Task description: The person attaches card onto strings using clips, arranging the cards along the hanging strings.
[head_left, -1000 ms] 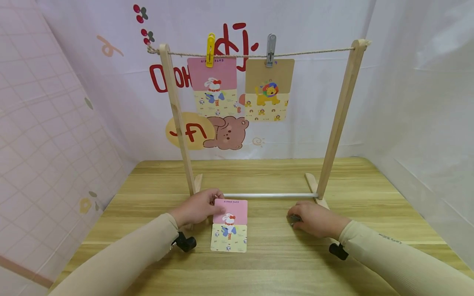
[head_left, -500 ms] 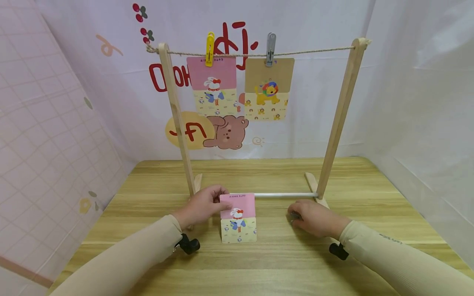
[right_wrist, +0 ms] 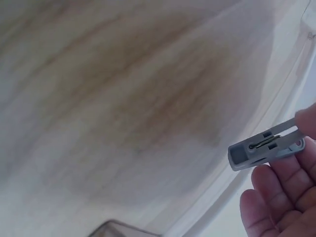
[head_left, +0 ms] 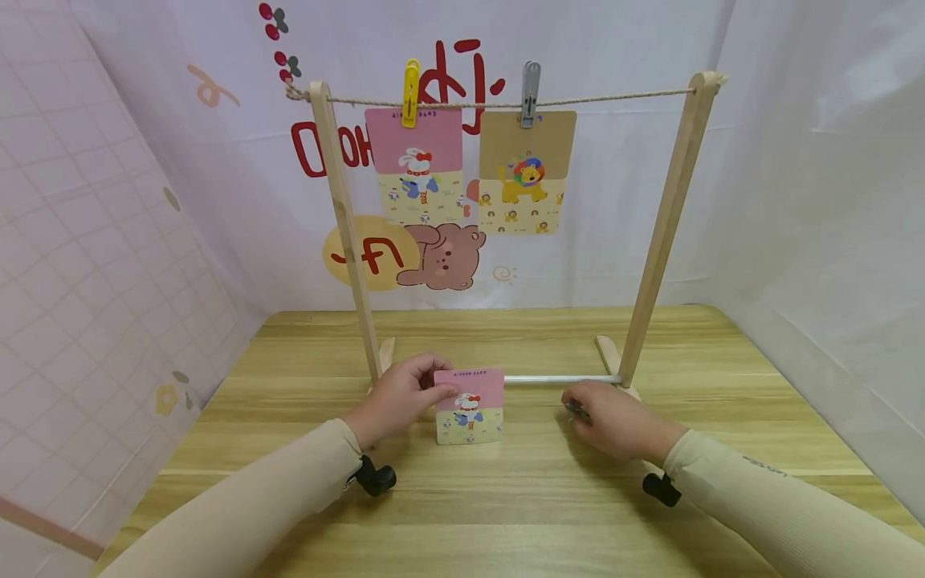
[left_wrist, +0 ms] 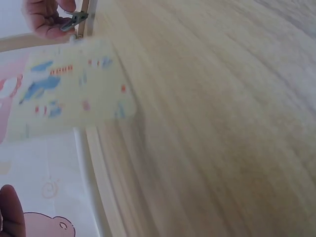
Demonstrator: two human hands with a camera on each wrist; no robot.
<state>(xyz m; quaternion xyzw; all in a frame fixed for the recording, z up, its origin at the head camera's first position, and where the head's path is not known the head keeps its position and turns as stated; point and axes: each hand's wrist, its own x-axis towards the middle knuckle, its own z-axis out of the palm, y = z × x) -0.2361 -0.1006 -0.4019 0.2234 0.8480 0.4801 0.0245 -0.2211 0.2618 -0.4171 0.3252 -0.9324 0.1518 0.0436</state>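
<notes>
My left hand pinches the upper left part of a pink and yellow card with a white rabbit-like cartoon. The card is lifted and tilted above the table in front of the white bar. In the left wrist view its yellow half looks blurred. To the right, low over the table, my right hand holds a grey clothespin between thumb and fingers. The right wrist view shows the clothespin's tip pointing away from the fingers.
A wooden frame carries a string. A yellow clothespin holds a matching pink card there, and another grey clothespin a lion card. A white bar joins the posts low down.
My left hand has carried the card slightly right and away from me, lifting it off its flatter pose. The right hand has barely shifted, turning the clothespin a little.
</notes>
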